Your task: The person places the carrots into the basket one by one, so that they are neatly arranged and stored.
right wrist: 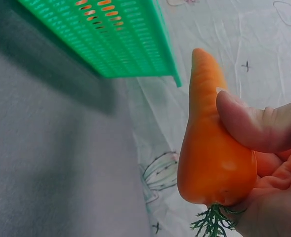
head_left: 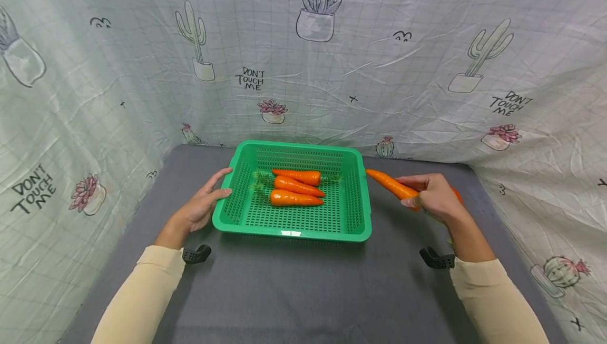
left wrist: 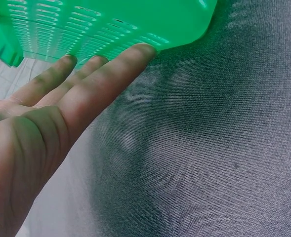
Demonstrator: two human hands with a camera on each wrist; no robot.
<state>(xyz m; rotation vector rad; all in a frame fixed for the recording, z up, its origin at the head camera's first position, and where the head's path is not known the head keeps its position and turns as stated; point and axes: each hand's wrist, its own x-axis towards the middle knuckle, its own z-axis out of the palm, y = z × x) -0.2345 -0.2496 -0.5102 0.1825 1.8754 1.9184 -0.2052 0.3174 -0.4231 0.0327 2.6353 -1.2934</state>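
Observation:
A green plastic basket with slotted walls stands on the grey table. Inside it lie three orange carrots with green leafy tops. My left hand touches the basket's left side, thumb and fingertips at the rim; in the left wrist view its fingers stretch out straight against the slotted wall. To the right of the basket, my right hand holds another carrot between thumb and fingers. That carrot's thin tip points at the basket's right rim, and its short green tuft hangs below the hand.
Something orange shows behind the right hand, mostly hidden, with a bit of green beside the wrist. A pale cloth printed with cacti hangs around the table's back and sides. Dark table surface lies in front of the basket.

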